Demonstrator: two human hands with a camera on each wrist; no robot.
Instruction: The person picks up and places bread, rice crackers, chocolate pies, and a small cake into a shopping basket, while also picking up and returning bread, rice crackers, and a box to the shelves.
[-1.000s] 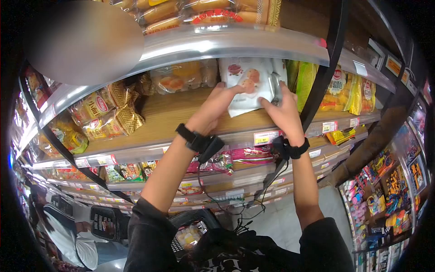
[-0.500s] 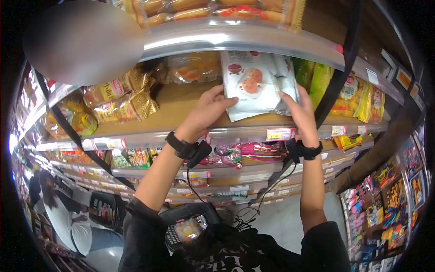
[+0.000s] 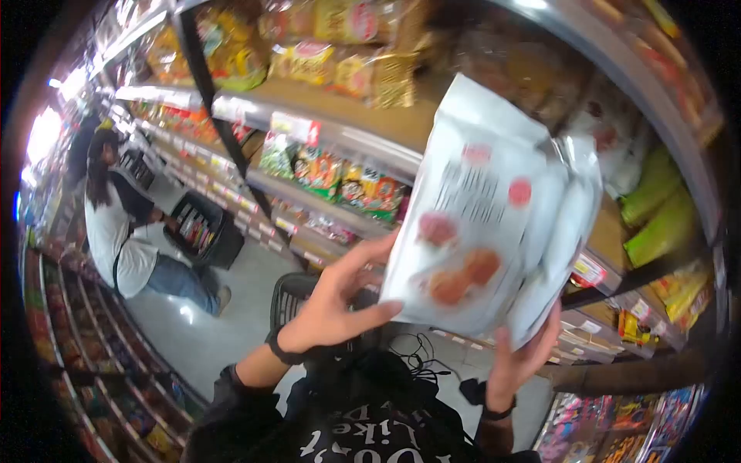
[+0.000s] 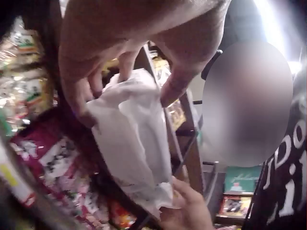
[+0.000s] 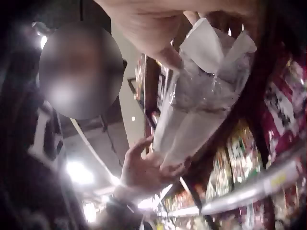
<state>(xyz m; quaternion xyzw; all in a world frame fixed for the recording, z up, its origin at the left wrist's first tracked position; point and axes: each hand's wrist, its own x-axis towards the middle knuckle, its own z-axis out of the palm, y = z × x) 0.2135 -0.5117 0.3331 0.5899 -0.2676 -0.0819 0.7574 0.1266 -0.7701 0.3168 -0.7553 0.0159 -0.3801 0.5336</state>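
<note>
A white plastic food bag (image 3: pixel 471 224), printed with round reddish-brown pastries, is held up in front of the shelves. My left hand (image 3: pixel 336 305) grips its lower left side, thumb on the printed front and fingers behind. At the lower right corner my right hand (image 3: pixel 529 359) pinches the bag's crimped end. From the left wrist, the left hand (image 4: pixel 139 43) spans one end of the bag (image 4: pixel 134 139), thumb and fingers on opposite sides. The right wrist view shows the right hand (image 5: pixel 153 28) at the other end, its fingertips partly hidden by the bag.
Packaged snacks fill the shelves, including gold-wrapped bread (image 3: pixel 340 69) and green bags (image 3: pixel 656 208). A shelf edge (image 3: pixel 363 139) runs behind the bag. A black basket (image 3: pixel 289 297) stands below my left hand. Further left, a person (image 3: pixel 127 231) crouches beside another basket (image 3: pixel 204 228).
Both hands have drawn the white bag out of the shelf and raised it toward me. The head view has turned left, showing more of the aisle.
</note>
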